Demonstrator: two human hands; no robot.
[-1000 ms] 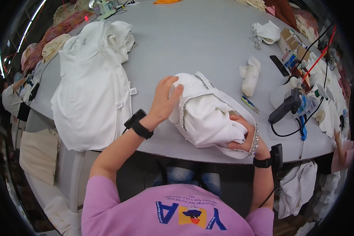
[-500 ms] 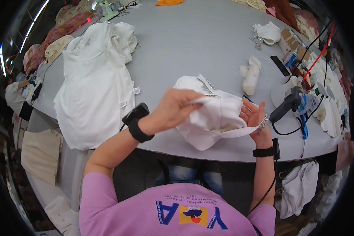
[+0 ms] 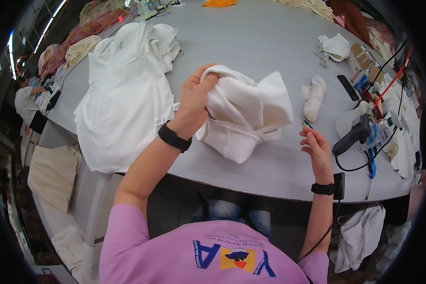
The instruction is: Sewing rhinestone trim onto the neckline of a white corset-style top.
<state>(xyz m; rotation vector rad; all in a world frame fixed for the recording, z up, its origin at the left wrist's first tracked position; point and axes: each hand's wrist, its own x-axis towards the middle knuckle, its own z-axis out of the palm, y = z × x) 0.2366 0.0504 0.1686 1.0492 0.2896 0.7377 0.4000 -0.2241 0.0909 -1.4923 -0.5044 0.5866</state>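
- On the near right of the table (image 3: 222,173), the right hand (image 3: 317,149) bends its fingers beside small snips (image 3: 307,124); whether its grip has them, I cannot tell.
- At near centre, the left hand (image 3: 195,99) grasps a bunched white garment (image 3: 251,106) by its far left edge.
- Farther left lies a spread white garment (image 3: 128,104).
- Farther right: a white wrapped bundle (image 3: 314,98), then a black phone (image 3: 348,87).
- At the far edge, orange cloth (image 3: 219,3).

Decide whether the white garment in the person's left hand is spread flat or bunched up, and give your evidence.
Bunched up: the white garment shows deep, overlapping folds, with an edge pinched in the left hand.
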